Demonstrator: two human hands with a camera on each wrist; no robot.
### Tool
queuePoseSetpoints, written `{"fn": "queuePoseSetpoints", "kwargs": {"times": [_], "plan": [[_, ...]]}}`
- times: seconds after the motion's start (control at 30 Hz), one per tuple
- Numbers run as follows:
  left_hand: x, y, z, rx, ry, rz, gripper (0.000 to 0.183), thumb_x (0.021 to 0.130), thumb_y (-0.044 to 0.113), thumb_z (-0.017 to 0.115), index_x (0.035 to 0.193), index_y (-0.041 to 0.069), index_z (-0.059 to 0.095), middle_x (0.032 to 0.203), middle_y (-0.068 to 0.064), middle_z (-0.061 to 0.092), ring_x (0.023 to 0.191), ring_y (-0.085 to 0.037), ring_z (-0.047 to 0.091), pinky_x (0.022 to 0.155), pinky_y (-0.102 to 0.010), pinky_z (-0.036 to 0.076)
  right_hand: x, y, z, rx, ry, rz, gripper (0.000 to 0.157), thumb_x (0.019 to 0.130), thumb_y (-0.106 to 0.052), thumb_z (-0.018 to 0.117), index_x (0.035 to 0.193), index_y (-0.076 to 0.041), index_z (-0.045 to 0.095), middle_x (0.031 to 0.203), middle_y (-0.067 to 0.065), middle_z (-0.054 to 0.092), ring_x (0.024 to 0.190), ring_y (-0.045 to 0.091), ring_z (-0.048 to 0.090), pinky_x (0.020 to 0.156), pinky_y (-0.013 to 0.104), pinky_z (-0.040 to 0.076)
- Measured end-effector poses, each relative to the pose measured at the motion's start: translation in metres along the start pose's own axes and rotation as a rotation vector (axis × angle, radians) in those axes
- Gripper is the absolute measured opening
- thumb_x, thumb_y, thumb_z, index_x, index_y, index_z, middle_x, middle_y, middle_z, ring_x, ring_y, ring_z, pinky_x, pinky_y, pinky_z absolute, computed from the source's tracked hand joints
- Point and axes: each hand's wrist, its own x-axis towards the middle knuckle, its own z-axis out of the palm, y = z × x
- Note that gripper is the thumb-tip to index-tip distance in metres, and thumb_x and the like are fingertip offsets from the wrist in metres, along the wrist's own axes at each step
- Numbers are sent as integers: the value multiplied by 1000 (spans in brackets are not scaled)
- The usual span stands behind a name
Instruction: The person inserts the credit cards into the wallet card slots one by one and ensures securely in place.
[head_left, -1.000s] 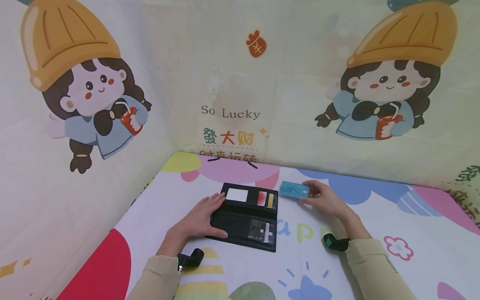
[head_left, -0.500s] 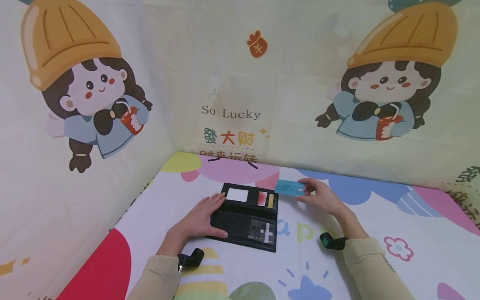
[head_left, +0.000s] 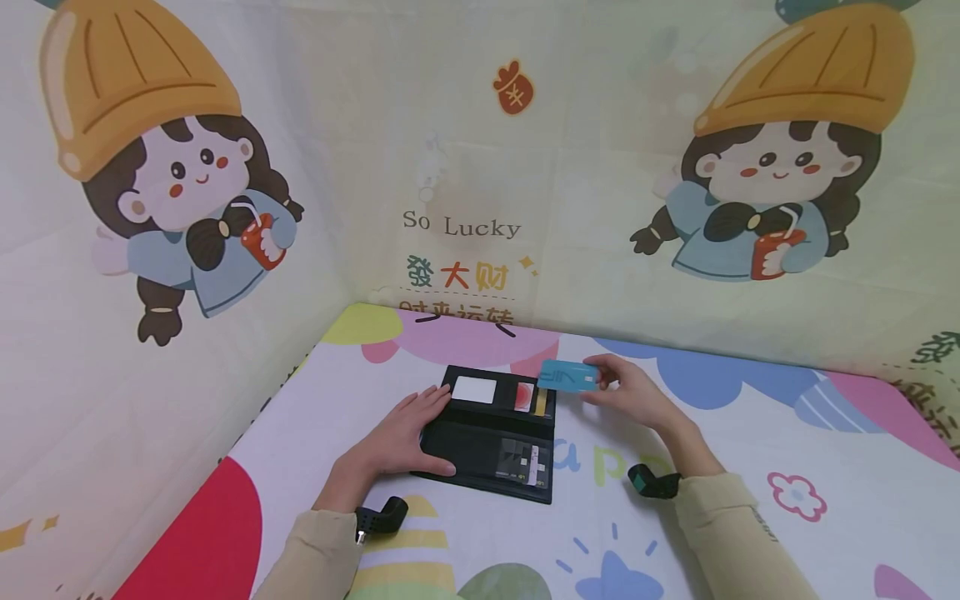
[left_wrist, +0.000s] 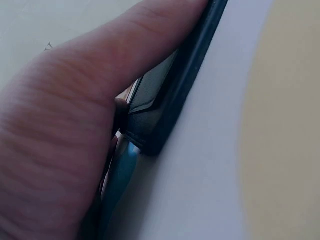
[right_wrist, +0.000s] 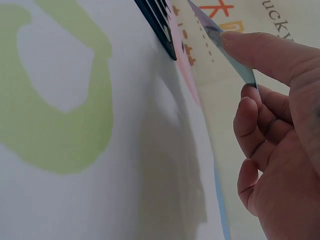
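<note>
A black card wallet (head_left: 471, 446) lies unfolded on the table in the head view. White, red and gold cards show in its upper panel, with dark and pale cards in the lower one. My left hand (head_left: 396, 435) rests across its left end, fingers and thumb extended. The thumb lies along the wallet's edge in the left wrist view. Between thumb and fingers, my right hand (head_left: 633, 396) pinches a blue card (head_left: 566, 376). That card overlaps the wallet's upper right corner in the head view, while the right wrist view shows it raised above the table.
A patterned cloth covers the table (head_left: 750, 442), and a printed backdrop (head_left: 600, 208) rises behind and at the left. A black wrist camera (head_left: 384, 517) is strapped to the left wrist, another wrist camera (head_left: 654, 482) to the right.
My right hand has moved left with the blue card, from beside the wallet to over its upper right corner. The left hand and wallet have stayed in place.
</note>
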Motion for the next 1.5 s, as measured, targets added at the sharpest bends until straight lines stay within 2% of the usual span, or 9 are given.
{"fn": "queuePoseSetpoints", "kwargs": {"times": [0.4,0.8,1.33,1.5], "plan": [[0,-1,0,6,-2,-10,117,70,69,78,159,10,31,166,-2,24,153,-22,13,124,-45,8,6,-11,14,40,-27,-14,54,84,-14,83,129,5,58,96,7,57,91,26,53,74,31,45],[-1,-1,-1,5,-3,-7,117,71,69,78,159,9,31,166,-3,24,153,-22,13,124,-45,9,12,-24,29,-3,-72,-19,56,84,-18,84,129,5,58,95,6,56,91,24,53,75,35,48],[-1,0,-3,-9,1,-6,116,70,68,79,159,10,32,166,-2,24,153,-23,13,124,-46,9,13,-28,36,-41,-122,39,56,82,-20,86,126,5,61,88,4,56,83,21,52,71,33,47],[-2,0,-3,-4,2,-9,117,70,69,78,159,10,32,166,-1,24,153,-22,12,124,-45,8,12,-28,35,-32,-137,20,53,83,-19,85,125,4,63,87,4,56,82,21,52,70,33,47]]}}
